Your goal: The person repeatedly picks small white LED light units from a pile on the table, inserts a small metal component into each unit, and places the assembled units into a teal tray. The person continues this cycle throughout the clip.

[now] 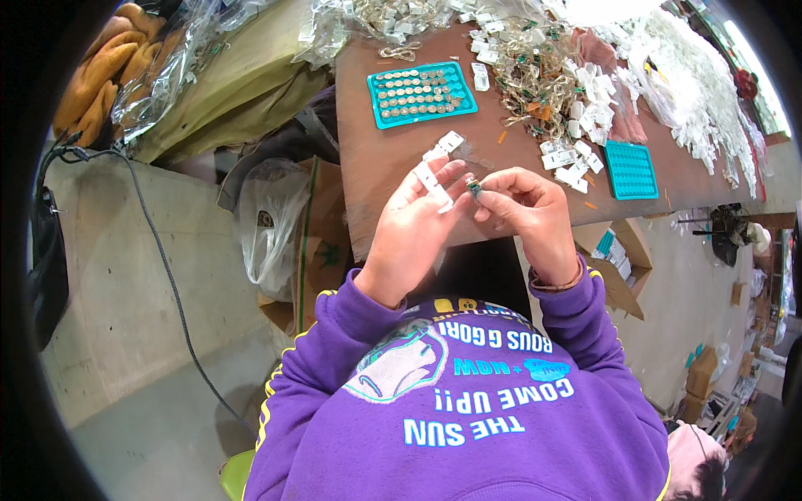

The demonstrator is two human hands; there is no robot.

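Observation:
Near the table's front edge, my left hand point(409, 230) is closed around a narrow white plastic piece point(431, 185) lying across its fingers. Close beside it, my right hand point(535, 213) pinches a small dark green part with a coppery round end point(473, 184), perhaps a little circuit board. The thumbs almost meet around this part. Just beyond my left fingertips is a small white plastic case point(451, 141). Farther back, a teal tray point(386, 113) carries rows of round silvery discs like button cells.
Tangled wires with green boards point(535, 83) and loose white cases point(573, 165) are heaped at the back right. A second teal tray point(631, 170) lies by the right edge. White pieces point(685, 83) form a big pile beyond. A cardboard box point(626, 259) stands below right, a plastic bag point(271, 225) below left.

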